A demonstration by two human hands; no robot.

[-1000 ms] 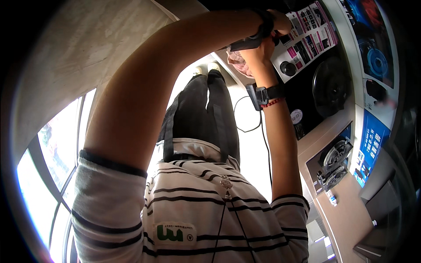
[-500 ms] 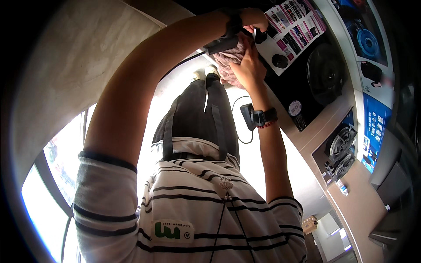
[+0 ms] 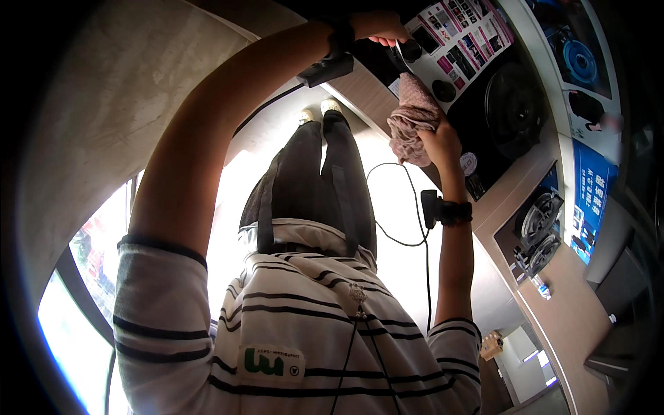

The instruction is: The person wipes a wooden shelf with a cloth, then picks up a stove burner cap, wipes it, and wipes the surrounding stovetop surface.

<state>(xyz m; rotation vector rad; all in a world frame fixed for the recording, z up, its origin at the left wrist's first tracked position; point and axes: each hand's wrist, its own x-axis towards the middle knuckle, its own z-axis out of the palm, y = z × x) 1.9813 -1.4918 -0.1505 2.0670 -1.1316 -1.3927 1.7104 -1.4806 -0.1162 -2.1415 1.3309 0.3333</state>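
A crumpled pinkish-brown cloth (image 3: 413,124) is in my right hand (image 3: 443,146), whose fingers close round its right side; part of the cloth stands up toward the printed sheet. My left hand (image 3: 379,28) is farther off, at the far end of the counter, its fingers curled beside a small black round piece (image 3: 409,50). What those fingers hold is too dark and small to make out. Under both the round piece and a second black disc (image 3: 443,90) lies a printed sheet (image 3: 458,41) with pink and white panels.
A large black round speaker (image 3: 513,111) sits on the dark counter panel. Nearer, silver round speaker frames (image 3: 539,232) stand in a recess of the wooden counter (image 3: 570,325). Blue printed boards (image 3: 591,187) line the right side. A black cable (image 3: 427,277) hangs by my right forearm.
My right hand has moved right and nearer with the cloth, away from my left hand. My left hand has shifted slightly left. The cloth now shows a raised end.
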